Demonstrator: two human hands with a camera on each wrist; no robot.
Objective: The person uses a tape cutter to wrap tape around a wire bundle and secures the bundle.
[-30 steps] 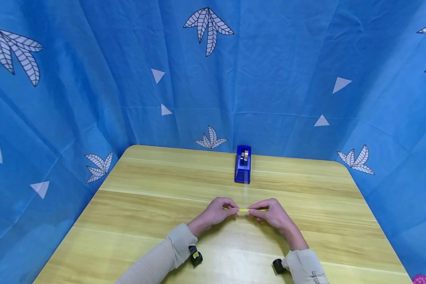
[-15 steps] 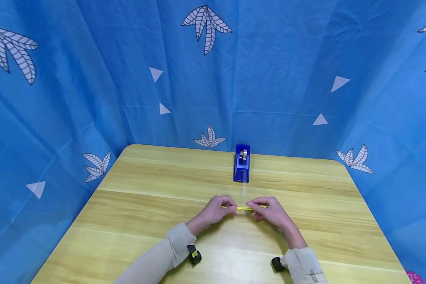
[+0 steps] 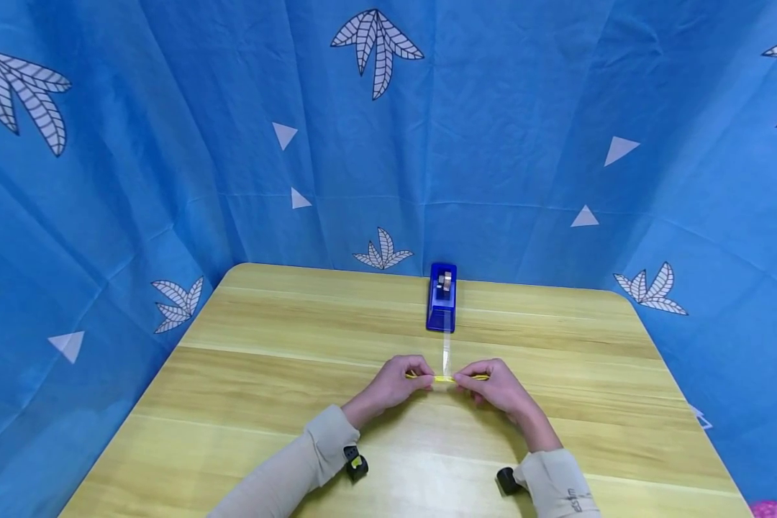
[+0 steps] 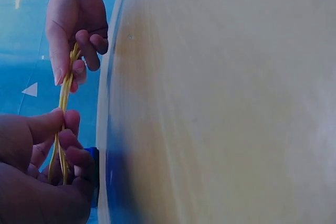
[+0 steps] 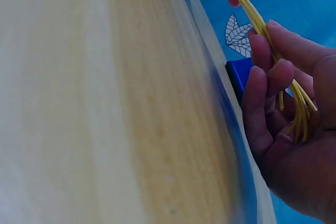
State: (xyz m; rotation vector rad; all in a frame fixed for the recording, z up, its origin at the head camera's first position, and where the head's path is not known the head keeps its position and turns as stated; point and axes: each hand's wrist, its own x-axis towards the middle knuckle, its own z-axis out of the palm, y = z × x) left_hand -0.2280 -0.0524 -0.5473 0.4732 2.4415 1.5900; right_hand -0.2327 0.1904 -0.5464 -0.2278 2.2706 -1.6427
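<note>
Yellow strands [image 4: 64, 95] in the pinch of left hand [image 3: 395, 383] and right hand [image 3: 497, 392]

strand bundle [image 5: 256, 17] before tape dispenser [image 3: 442, 298]

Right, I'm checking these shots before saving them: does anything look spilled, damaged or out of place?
Nothing stands out: the blue tape dispenser sits near the far edge of the table, clear tape runs from it toward the yellow strands, and the left hand and right hand pinch those.
</note>
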